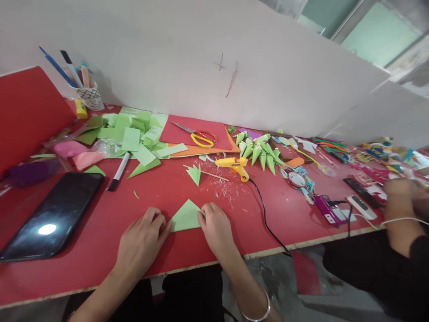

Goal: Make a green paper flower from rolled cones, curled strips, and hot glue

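Observation:
A light green paper (186, 217), folded into a triangle with its point away from me, lies on the red table close to the front edge. My left hand (143, 238) is closed at its left corner, thumb and curled fingers on the paper. At the right corner, my right hand (217, 229) has its fingers bent and pinched on the edge. Beyond the sheet sits a small folded green paper piece (194, 175) beside a thin wooden stick (214, 173). A yellow glue gun (236, 165) rests to the right of that, its black cord running over the table edge.
Green paper pieces (130, 138) are heaped at the back left, near scissors (197, 135) and a marker (119, 171). A black phone (53, 214) lies at left. Green paper cones (259, 150) stand behind the glue gun. Another person's arm (404, 214) reaches in at far right.

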Motion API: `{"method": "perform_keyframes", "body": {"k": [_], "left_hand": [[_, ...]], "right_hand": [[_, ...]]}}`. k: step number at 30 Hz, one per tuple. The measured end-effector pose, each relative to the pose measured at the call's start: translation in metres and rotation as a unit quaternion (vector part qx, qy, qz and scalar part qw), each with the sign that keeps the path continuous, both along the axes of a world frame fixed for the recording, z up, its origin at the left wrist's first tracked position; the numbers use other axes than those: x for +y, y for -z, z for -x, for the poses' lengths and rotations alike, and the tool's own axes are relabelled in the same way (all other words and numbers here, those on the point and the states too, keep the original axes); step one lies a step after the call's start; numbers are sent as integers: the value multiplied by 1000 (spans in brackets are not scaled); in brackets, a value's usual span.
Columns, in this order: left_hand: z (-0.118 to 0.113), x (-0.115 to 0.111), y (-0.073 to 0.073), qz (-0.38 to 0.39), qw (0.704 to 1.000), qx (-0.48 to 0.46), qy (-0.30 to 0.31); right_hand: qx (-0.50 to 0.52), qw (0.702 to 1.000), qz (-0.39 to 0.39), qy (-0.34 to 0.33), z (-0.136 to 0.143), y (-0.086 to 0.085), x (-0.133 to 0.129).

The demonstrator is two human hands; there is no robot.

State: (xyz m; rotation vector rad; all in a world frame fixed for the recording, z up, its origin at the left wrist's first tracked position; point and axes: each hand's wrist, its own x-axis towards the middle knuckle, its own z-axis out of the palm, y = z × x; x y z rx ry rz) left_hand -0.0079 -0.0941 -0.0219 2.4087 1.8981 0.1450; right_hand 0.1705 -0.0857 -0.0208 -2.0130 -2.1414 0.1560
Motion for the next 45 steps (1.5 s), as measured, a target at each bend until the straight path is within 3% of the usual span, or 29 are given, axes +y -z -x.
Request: {"method": "perform_keyframes", "body": {"k": [10, 15, 18, 22, 26, 30, 34, 41, 45], "left_hand": [[3, 4, -2, 12, 999, 36, 15], [8, 5, 2, -13, 998, 23, 50], [18, 8, 6, -36, 994, 17, 101], [33, 19, 9, -42, 976, -9, 213], [40, 32, 2, -5, 950, -23, 312], [40, 43, -9, 20, 922, 16, 386], [35, 54, -15, 25, 892, -2, 452], [16, 71, -16, 42, 887, -48, 458], [17, 80, -19, 86, 884, -55, 456]], "right_hand": [[-24, 1000, -7, 7, 1, 2, 1], [-24, 1000, -6, 6, 2, 1, 2], [-30, 1000, 2, 10, 2, 0, 3], [-36, 999, 3, 9, 3, 1, 3], [-42, 999, -22, 9, 3, 3, 2], [-48, 998, -31, 9, 4, 4, 2], [-52, 998, -21, 10, 4, 3, 3], [-55, 998, -19, 7, 5, 1, 3], [-55, 998, -19, 2, 5, 0, 4]]}}
